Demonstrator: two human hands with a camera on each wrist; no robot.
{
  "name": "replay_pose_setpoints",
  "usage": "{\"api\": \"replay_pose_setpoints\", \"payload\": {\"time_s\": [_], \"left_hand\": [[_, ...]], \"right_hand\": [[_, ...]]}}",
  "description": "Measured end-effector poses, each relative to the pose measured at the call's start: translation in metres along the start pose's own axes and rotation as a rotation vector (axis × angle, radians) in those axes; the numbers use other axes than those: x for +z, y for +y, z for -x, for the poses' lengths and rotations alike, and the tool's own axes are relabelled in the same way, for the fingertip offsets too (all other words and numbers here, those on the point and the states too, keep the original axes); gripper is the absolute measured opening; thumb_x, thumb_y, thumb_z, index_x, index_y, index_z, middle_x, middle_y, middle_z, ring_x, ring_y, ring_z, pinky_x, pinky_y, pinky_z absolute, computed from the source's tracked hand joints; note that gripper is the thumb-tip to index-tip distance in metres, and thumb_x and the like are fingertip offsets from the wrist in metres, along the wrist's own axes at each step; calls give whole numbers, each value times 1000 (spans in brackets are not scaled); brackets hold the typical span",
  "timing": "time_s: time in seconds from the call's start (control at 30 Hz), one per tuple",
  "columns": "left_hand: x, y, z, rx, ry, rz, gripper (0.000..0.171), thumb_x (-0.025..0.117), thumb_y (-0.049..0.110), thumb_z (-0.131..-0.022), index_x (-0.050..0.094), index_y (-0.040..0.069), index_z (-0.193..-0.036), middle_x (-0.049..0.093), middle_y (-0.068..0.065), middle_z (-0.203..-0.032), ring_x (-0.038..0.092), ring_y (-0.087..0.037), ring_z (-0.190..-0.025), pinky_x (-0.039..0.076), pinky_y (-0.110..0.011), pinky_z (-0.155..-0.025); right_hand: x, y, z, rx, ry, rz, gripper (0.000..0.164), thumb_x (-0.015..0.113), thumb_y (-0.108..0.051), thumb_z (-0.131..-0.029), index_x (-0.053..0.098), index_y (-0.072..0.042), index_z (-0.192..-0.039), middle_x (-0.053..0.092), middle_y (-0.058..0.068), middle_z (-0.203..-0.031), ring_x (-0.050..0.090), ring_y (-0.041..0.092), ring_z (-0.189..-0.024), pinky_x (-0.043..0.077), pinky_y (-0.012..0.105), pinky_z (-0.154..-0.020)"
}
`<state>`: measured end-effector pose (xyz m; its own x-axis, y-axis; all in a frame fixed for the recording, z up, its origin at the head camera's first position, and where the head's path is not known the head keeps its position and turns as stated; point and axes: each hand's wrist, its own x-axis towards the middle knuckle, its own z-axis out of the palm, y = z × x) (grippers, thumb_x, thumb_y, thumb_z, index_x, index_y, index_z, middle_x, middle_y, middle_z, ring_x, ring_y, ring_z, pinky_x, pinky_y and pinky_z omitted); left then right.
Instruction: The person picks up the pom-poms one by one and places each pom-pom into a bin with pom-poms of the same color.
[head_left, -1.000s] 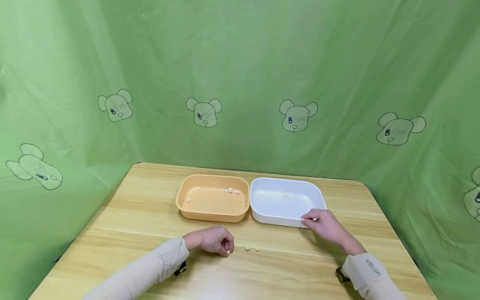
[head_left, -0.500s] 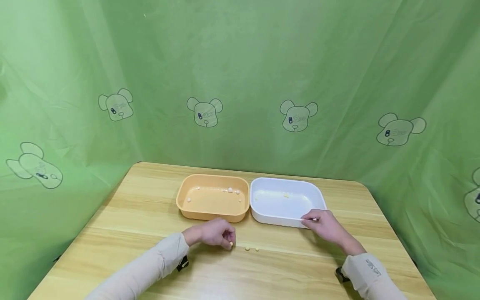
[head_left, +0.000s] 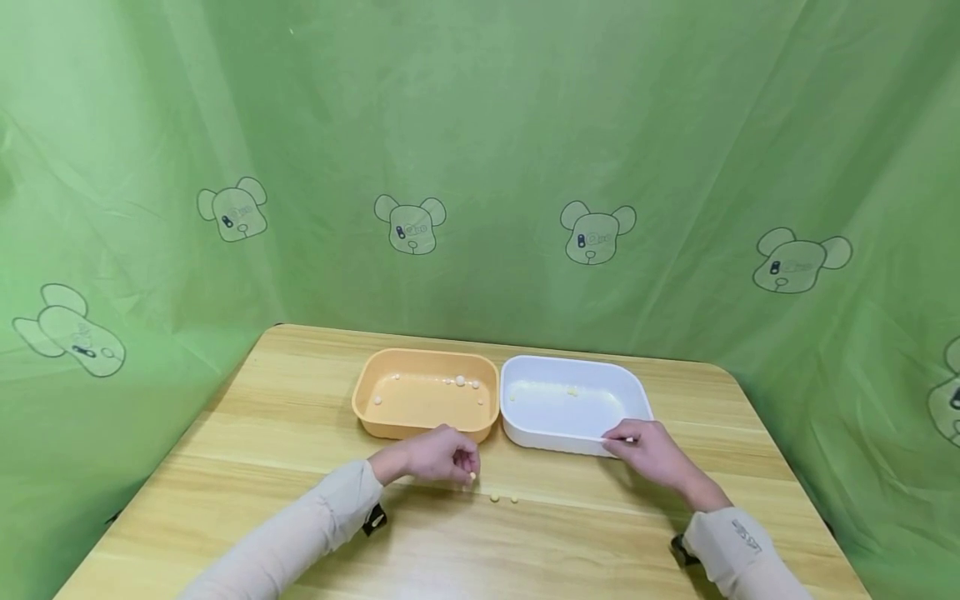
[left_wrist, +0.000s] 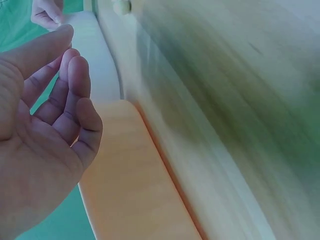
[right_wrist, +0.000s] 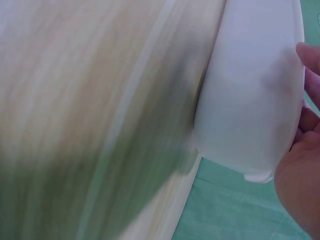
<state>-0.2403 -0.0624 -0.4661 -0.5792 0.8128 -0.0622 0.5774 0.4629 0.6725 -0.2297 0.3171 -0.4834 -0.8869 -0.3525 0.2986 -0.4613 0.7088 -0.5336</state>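
Left hand (head_left: 441,455) has thumb and index tips pinched on a small yellow bead (head_left: 472,476), other fingers curled loosely. It's above the table (head_left: 300,467), just in front of the near wall of the orange tray (head_left: 420,434), toward that tray's right end; can't tell whether it touches the wall. Held bead is mostly hidden by the fingertips in left wrist view. Two loose beads (head_left: 494,498), also yellow, sit on the table near the left hand, to the right of it and slightly closer to the wearer. Right hand (head_left: 647,450) pinches the rim of the white tray (head_left: 555,440) at its near right corner, thumb outside, fingers over the edge. Trays stand side by side, ends touching or nearly so. Orange one holds several white beads (head_left: 461,381), mixed sizes, most along the far right. White one has a few yellow beads (head_left: 572,390) inside: a small cluster around the middle, one at the left. Pale sleeves (head_left: 281,537) on both arms, green curtain (head_left: 495,100) with bear heads (head_left: 592,237) behind.
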Motion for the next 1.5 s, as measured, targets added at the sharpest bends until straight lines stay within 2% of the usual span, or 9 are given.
{"api": "replay_pose_setpoints", "payload": {"time_s": [0.23, 0.5, 0.63, 0.93, 1.23, 1.5], "left_hand": [[-3, 4, -4, -23, 24, 64, 8, 72, 4, -82, 67, 10, -84, 61, 10, -72, 57, -2, -68, 50, -18, -66], [-10, 9, -7, 16, 85, 107, 8, 73, 3, -81, 69, 6, -86, 64, 4, -77, 58, -3, -70, 51, -19, -68], [-12, 12, -9, 11, 111, 135, 9, 72, 2, -81, 69, 3, -89, 66, -2, -80, 58, -3, -71, 51, -19, -69], [-18, 17, -15, -4, 192, 172, 8, 72, 4, -82, 70, 3, -89, 64, 7, -75, 59, -5, -71, 51, -22, -69], [-20, 13, -24, 21, 249, 215, 7, 71, 4, -83, 68, 6, -89, 64, 3, -80, 59, -8, -75, 51, -23, -72], [-22, 18, -30, 13, 306, 211, 10, 72, 5, -82, 68, 5, -92, 64, 2, -82, 58, -8, -77, 50, -23, -73]], "right_hand": [[0, 0, 0, -4, 0, 6, 7, 71, -9, -84, 75, -15, -87, 65, -14, -78, 58, 3, -72, 50, 26, -65], [-2, -2, 0, -3, -5, -2, 6, 71, -10, -84, 74, -15, -86, 65, -14, -78, 58, 4, -71, 50, 26, -64], [-1, -1, 0, 8, -11, 6, 7, 70, -11, -85, 74, -16, -87, 64, -14, -78, 58, 3, -73, 50, 26, -66], [0, 1, 0, 22, -7, 10, 6, 71, -11, -84, 74, -16, -87, 64, -14, -77, 58, 3, -72, 50, 26, -66], [0, 1, -1, 29, -8, 11, 7, 71, -11, -84, 74, -16, -87, 64, -15, -78, 59, 3, -73, 50, 26, -67], [1, 2, 0, 20, -7, 13, 6, 71, -11, -84, 74, -15, -87, 64, -15, -77, 58, 3, -72, 50, 26, -66]]}}
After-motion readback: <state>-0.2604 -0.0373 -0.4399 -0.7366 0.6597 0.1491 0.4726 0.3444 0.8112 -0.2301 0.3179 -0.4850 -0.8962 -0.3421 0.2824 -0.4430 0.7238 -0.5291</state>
